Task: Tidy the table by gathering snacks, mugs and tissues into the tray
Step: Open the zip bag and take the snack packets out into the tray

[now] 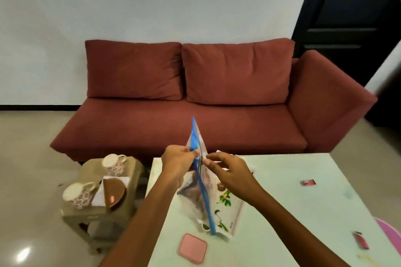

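A clear zip bag with a blue strip (pixel 196 143) stands on edge over a white floral tray (pixel 230 206) on the pale table (pixel 303 180). Brown snacks show inside the bag. My left hand (pixel 176 159) pinches the bag's top edge from the left. My right hand (pixel 225 169) pinches it from the right. Two floral mugs (pixel 112 163) (pixel 77 194) stand on a small beige stool (pixel 130 171) to the left of the table, beside white tissues (pixel 98 197) and a brown round plate (pixel 116 193).
A pink square coaster (pixel 192 248) lies near the table's front edge. Two small red wrappers (pixel 307 182) (pixel 362 239) lie at the right. A red sofa (pixel 217 97) stands behind the table. A pink object (pixel 390 234) shows at the right edge.
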